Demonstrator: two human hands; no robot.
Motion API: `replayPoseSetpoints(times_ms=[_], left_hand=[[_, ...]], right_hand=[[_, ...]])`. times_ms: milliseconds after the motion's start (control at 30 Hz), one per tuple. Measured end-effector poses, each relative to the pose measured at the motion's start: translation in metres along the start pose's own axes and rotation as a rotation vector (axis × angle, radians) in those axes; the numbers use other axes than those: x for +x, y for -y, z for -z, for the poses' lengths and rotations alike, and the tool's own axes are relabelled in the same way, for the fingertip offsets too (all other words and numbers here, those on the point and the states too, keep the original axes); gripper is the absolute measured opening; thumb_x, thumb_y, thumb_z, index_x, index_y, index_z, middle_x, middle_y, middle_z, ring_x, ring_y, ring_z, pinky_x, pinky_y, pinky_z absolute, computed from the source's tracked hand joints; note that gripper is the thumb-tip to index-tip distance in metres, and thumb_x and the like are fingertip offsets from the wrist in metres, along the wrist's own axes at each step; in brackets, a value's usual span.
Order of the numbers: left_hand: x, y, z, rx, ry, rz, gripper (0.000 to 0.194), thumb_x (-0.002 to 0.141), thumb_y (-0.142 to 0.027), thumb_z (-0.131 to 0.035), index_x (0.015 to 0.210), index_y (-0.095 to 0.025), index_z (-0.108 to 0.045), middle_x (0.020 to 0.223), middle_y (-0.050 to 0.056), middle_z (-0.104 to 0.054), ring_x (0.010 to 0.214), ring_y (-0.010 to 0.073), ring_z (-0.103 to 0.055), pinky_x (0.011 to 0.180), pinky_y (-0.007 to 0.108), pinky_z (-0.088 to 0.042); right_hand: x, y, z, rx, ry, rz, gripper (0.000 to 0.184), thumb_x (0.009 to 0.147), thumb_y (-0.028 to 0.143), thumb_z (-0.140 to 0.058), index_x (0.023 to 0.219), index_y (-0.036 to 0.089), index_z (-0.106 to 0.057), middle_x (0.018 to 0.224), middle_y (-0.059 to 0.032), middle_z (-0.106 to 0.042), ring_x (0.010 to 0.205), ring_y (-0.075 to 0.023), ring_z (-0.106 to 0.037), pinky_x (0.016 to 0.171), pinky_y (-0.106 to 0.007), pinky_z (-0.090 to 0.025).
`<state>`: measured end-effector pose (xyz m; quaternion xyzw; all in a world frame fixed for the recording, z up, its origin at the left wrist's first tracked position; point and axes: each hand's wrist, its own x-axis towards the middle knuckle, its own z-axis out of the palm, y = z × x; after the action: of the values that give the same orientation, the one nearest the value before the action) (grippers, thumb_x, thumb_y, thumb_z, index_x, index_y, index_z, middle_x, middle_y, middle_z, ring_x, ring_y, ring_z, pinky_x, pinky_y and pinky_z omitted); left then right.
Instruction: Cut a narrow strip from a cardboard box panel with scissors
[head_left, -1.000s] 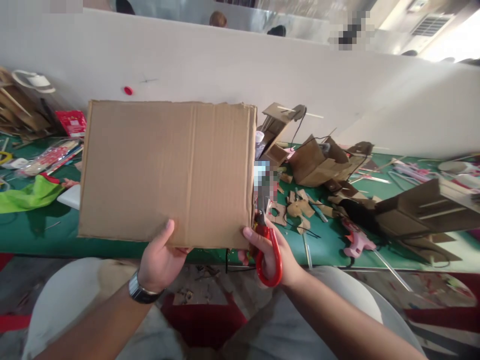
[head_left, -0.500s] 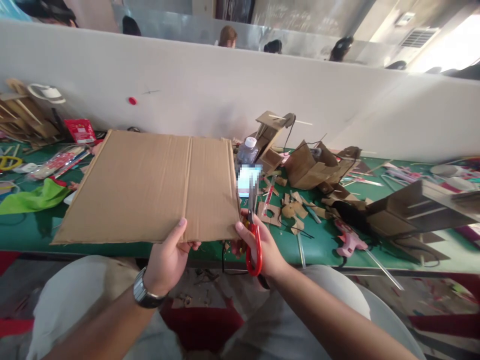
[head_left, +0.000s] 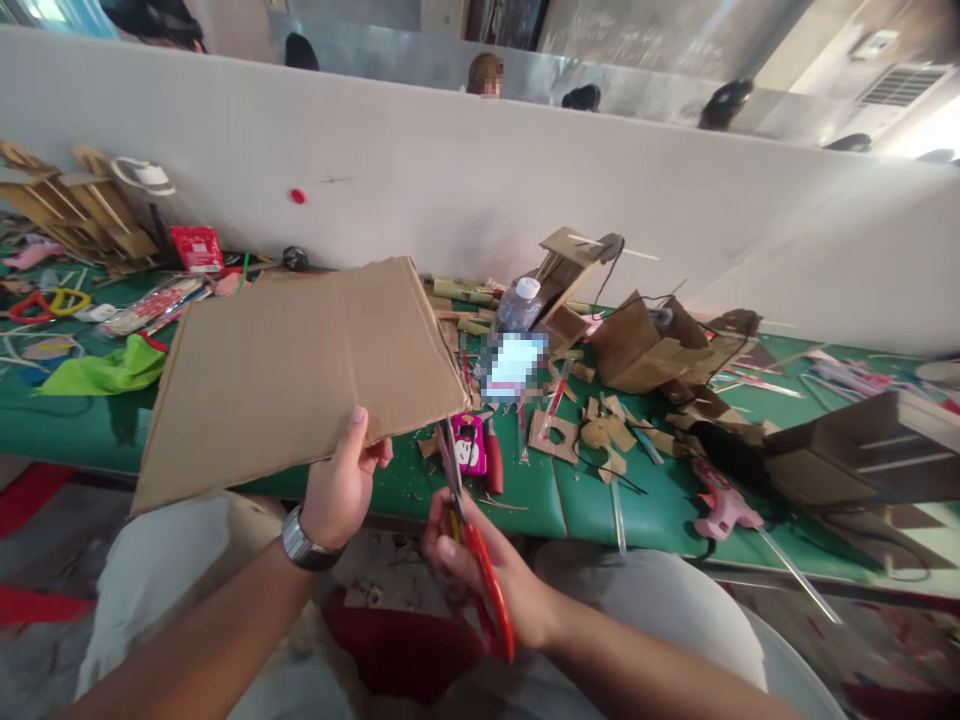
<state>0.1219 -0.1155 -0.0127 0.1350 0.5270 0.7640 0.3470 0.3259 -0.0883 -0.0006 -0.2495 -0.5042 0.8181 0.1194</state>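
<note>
Left hand [head_left: 341, 500] pinching cardboard [head_left: 300, 360] at centre-left; right hand [head_left: 519, 588], apart, gripping scissors [head_left: 475, 540] at lower centre. Seemingly preparing cut; next move likely calling for steady cardboard, scissors lining up with its edge.

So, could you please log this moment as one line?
left hand: grips cardboard sheet | right hand: holds scissors | glue gun: on table

Holds the bare left forearm [head_left: 217, 630] and bare right forearm [head_left: 622, 645] slanted inward, pinches between extended thumb [head_left: 351, 440] and curled fingers [head_left: 382, 453] of the bare left hand [head_left: 343, 492], and grips lower down with the bare, bent-fingered right hand [head_left: 484, 570]
</note>
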Motion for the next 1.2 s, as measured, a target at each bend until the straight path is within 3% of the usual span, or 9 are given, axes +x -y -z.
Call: replayPoseSetpoints(times_ms=[167, 300, 400, 533, 733, 833, 1200], left_hand=[[0.001, 0.009, 0.003, 0.080, 0.001, -0.052, 0.046, 0.084, -0.065, -0.078, 0.078, -0.020, -0.070, 0.071, 0.002, -0.068, 0.060, 0.0156, -0.060, 0.062, 0.031, -0.052], [-0.005, 0.020, 0.009, 0.244, 0.034, 0.004, 0.052, 0.084, -0.068, -0.075, 0.062, -0.022, -0.068, 0.063, 0.005, -0.067, 0.063, 0.0204, -0.064, 0.066, 0.033, -0.055], [-0.009, 0.027, 0.015, 0.409, 0.058, 0.034, 0.062, 0.085, -0.073, -0.071, 0.048, -0.024, -0.061, 0.066, 0.007, -0.071, 0.073, 0.0227, -0.070, 0.081, 0.033, -0.058], [-0.014, 0.031, 0.019, 0.499, 0.048, 0.025, 0.064, 0.084, -0.076, -0.070, 0.044, -0.026, -0.061, 0.073, 0.007, -0.077, 0.084, 0.0237, -0.073, 0.099, 0.033, -0.054], [-0.018, 0.032, 0.020, 0.488, 0.108, 0.024, 0.060, 0.089, -0.067, -0.071, 0.047, -0.027, -0.057, 0.058, 0.001, -0.067, 0.064, 0.0195, -0.066, 0.087, 0.030, -0.056], [-0.019, 0.031, 0.018, 0.482, 0.066, 0.043, 0.063, 0.091, -0.067, -0.069, 0.045, -0.027, -0.054, 0.058, 0.001, -0.067, 0.065, 0.0186, -0.065, 0.088, 0.028, -0.055], [-0.024, 0.027, 0.012, 0.496, 0.069, 0.112, 0.067, 0.074, -0.086, -0.070, 0.043, -0.028, -0.057, 0.056, 0.002, -0.065, 0.066, 0.0206, -0.067, 0.093, 0.032, -0.055]], right_hand=[[0.001, 0.001, -0.005, -0.067, 0.059, -0.031, 0.057, 0.086, 0.068, -0.080, 0.100, 0.024, -0.048, 0.086, 0.0045, -0.048, 0.069, -0.0087, -0.043, 0.060, -0.022, -0.037], [0.005, -0.007, -0.003, 0.004, 0.082, -0.065, 0.058, 0.082, 0.062, -0.087, 0.103, 0.024, -0.049, 0.084, 0.0065, -0.048, 0.064, -0.0066, -0.038, 0.055, -0.019, -0.033], [0.007, -0.016, 0.000, 0.121, 0.091, -0.097, 0.057, 0.084, 0.062, -0.085, 0.105, 0.025, -0.047, 0.079, 0.0088, -0.046, 0.057, -0.0045, -0.034, 0.051, -0.017, -0.030], [0.007, -0.017, 0.001, 0.208, 0.156, -0.156, 0.063, 0.086, 0.076, -0.074, 0.112, 0.028, -0.044, 0.074, 0.0104, -0.045, 0.051, -0.0044, -0.034, 0.047, -0.017, -0.029], [0.004, -0.011, -0.004, 0.179, 0.107, -0.141, 0.068, 0.085, 0.084, -0.067, 0.116, 0.027, -0.047, 0.084, 0.0056, -0.049, 0.056, -0.0050, -0.033, 0.049, -0.018, -0.027], [0.004, -0.012, -0.008, 0.194, 0.109, -0.152, 0.070, 0.084, 0.084, -0.068, 0.120, 0.027, -0.049, 0.086, 0.0049, -0.047, 0.059, -0.0050, -0.030, 0.051, -0.018, -0.023], [0.007, -0.025, -0.010, 0.238, 0.108, -0.146, 0.066, 0.085, 0.084, -0.067, 0.116, 0.028, -0.049, 0.085, 0.0065, -0.045, 0.054, -0.0034, -0.030, 0.049, -0.018, -0.025]])
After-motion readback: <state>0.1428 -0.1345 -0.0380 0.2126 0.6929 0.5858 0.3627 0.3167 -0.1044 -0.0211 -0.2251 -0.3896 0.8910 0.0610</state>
